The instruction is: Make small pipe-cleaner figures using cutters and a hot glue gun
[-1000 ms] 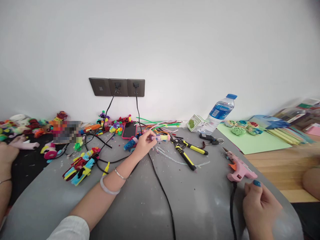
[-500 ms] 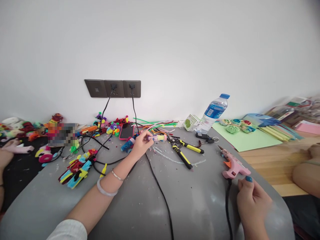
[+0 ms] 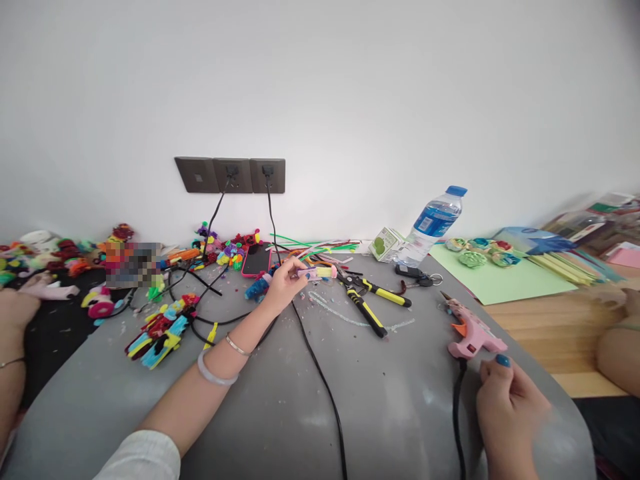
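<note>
My left hand reaches over the middle of the grey table, fingers pinched on a small lilac, yellow and pink piece whose kind I cannot make out. Beneath its wrist side lies a fuzzy blue piece. Wire cutters with yellow-and-black handles rest to the right of the held piece, near a pale glittery pipe cleaner. My right hand is closed in a loose fist at the table's right edge, with nothing showing in it. Just beyond it lies a pink glue gun, nozzle pointing away from me.
Black cords run from wall sockets across the table. Fuzzy pipe-cleaner figures, a phone, a water bottle, a small carton and keys stand around. Other people's arms show at both sides.
The whole view has shifted slightly, so things appear a little further right. Both hands keep almost the same pose, the left still pinching the small piece.
</note>
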`<act>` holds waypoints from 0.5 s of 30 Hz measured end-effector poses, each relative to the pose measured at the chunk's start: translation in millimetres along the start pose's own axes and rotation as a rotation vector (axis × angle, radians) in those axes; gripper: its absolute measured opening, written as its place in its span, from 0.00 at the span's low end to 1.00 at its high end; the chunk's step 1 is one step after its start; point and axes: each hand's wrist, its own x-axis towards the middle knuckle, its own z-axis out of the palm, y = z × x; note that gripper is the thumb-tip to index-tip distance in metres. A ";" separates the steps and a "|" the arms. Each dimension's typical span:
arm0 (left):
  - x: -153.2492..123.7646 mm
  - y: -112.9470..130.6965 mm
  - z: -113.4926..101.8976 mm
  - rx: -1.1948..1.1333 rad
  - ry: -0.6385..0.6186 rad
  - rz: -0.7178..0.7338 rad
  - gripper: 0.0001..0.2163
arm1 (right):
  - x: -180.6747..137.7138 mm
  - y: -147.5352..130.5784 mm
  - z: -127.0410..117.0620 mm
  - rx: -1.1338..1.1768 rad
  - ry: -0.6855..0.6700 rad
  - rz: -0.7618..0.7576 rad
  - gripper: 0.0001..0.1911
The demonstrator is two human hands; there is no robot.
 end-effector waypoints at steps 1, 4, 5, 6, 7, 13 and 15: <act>-0.2 -0.5 -0.1 -0.006 0.000 0.006 0.11 | 0.1 0.2 -0.1 -0.006 -0.001 -0.003 0.21; -0.2 -1.7 0.0 -0.020 0.005 0.022 0.11 | 0.5 -0.5 -0.9 -0.021 -0.007 -0.001 0.21; -0.1 -1.9 0.0 -0.024 0.004 0.022 0.11 | 0.6 -1.1 -1.1 -0.024 -0.007 0.003 0.21; 0.0 -2.0 0.0 -0.028 0.003 0.020 0.12 | 0.7 -1.7 -1.1 -0.026 -0.007 0.009 0.21; 0.1 -2.1 0.1 -0.033 0.002 0.016 0.12 | 0.7 -2.3 -1.1 -0.027 -0.008 0.016 0.21; 0.7 -0.9 0.7 -0.030 -0.008 -0.001 0.12 | 0.4 -2.6 -0.8 -0.025 -0.002 0.049 0.20; 0.5 0.2 0.9 0.007 0.004 -0.006 0.12 | 0.4 -2.5 -1.4 -0.024 0.003 0.047 0.20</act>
